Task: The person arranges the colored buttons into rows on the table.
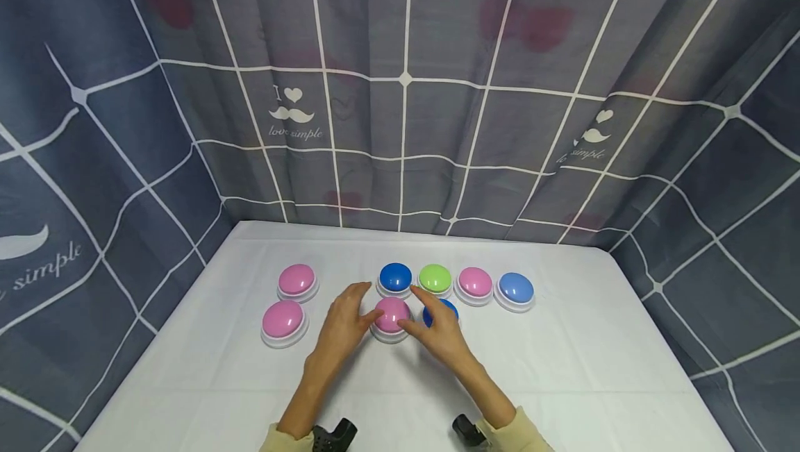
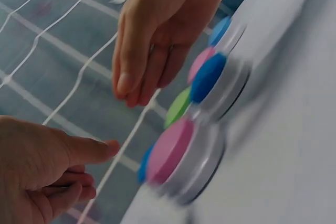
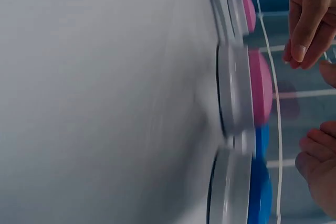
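A pink push button [image 1: 392, 314] on a round white base stands between the two hands. My left hand [image 1: 342, 323] is at its left, fingers extended and thumb toward the pink dome. From the other side my right hand [image 1: 442, 335] reaches in, partly covering a blue push button [image 1: 447, 307]. In the left wrist view both hands show above the domes, apart from the pink button [image 2: 170, 150] and the blue button [image 2: 208, 78]. The right wrist view also shows a gap between the right hand [image 3: 320, 166] and the buttons. Neither hand holds anything.
Behind the hands, a row runs blue button [image 1: 395, 277], green button [image 1: 435, 278], pink button [image 1: 475, 282] and lighter blue button [image 1: 516, 288]. Two pink buttons [image 1: 282, 319] stand at the left. A white-covered table [image 1: 581, 369] carries them, with grid-patterned curtains [image 1: 369, 119] around it.
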Demonstrator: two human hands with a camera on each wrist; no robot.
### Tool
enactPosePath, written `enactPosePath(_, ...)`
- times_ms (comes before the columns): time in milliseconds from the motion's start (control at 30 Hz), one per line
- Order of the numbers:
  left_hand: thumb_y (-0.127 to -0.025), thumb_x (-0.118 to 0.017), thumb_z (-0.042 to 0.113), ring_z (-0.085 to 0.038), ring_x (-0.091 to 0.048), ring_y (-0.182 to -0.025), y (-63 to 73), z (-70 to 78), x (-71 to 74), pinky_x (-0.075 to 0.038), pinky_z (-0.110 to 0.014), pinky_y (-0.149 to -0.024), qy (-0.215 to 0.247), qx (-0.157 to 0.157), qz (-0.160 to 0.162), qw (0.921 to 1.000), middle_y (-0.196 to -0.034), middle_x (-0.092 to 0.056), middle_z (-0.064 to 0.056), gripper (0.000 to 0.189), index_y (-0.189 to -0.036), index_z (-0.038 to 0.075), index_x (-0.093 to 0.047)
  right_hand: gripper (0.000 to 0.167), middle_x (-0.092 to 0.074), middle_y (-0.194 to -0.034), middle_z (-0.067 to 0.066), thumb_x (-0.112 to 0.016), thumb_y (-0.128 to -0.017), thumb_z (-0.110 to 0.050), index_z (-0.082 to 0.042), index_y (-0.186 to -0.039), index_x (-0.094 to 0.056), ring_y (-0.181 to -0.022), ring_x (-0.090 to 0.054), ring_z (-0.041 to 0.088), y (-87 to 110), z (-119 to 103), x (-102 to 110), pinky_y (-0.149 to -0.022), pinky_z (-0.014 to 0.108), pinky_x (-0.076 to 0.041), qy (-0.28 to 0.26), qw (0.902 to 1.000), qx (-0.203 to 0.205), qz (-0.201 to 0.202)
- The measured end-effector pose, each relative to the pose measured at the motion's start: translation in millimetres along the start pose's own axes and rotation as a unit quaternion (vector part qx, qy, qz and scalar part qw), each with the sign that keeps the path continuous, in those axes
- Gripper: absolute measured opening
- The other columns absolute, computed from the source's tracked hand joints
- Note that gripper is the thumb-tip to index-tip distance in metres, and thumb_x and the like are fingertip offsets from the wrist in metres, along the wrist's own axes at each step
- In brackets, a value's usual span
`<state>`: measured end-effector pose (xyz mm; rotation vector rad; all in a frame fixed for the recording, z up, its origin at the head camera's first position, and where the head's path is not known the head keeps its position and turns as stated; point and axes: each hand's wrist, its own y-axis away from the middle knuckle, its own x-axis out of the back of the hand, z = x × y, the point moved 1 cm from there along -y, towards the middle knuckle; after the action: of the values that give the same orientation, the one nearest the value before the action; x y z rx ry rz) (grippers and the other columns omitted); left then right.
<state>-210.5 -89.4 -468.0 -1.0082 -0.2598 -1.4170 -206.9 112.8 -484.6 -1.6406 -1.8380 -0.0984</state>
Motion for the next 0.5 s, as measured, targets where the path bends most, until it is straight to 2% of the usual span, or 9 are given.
enactPosePath(133, -0.078, -0.084, 0.008, -0.044, -0.059, -0.115, 8.5, -23.7, 29.9, -0.046, -0.054, -0.098, -0.022, 0.025, 0.051, 0.9981, -0.121, -0.062, -0.029, 0.054, -0.122, -0.012, -0.061, 0.062, -0.058, -0.138, 0.014, -0.079, -0.085, -0.025, -0.003, -0.138, -0.056, -0.127, -0.053, 0.033, -7.1, -18, -27, -0.100, 0.051, -0.046, -0.003, 0.9996, 0.015, -0.024)
enactPosePath(267, -0.077, -0.084, 0.006, -0.046, -0.060, -0.109, 22.8, -49.6, 59.4, -0.046, -0.058, -0.095, -0.034, 0.070, 0.078, 0.9939, -0.118, -0.062, -0.031, 0.055, -0.121, -0.014, -0.059, 0.062, -0.057, -0.139, 0.012, -0.077, -0.087, -0.027, -0.004, -0.139, -0.055, -0.129, -0.053, 0.029, -15.5, -40, -59, -0.104, 0.044, -0.044, -0.001, 0.9976, 0.035, -0.059)
enactPosePath(367, -0.080, -0.083, 0.009, -0.048, -0.058, -0.108, 35.1, -64.9, 77.8, -0.044, -0.060, -0.095, -0.036, 0.117, 0.084, 0.9890, -0.118, -0.060, -0.033, 0.055, -0.123, -0.014, -0.057, 0.063, -0.055, -0.142, 0.011, -0.076, -0.088, -0.027, -0.003, -0.141, -0.053, -0.132, -0.049, 0.026, -19.6, -54, -79, -0.108, 0.040, -0.040, -0.005, 0.9955, 0.044, -0.084)
enactPosePath(500, -0.084, -0.080, 0.021, -0.053, -0.048, -0.121, 48.0, -79.1, 98.0, -0.036, -0.064, -0.102, -0.041, 0.175, 0.066, 0.9815, -0.130, -0.051, -0.037, 0.065, -0.130, -0.015, -0.052, 0.066, -0.053, -0.143, 0.009, -0.077, -0.087, -0.027, -0.004, -0.143, -0.051, -0.134, -0.048, 0.023, -24.3, -65, -99, -0.109, 0.036, -0.039, -0.006, 0.9937, 0.035, -0.106)
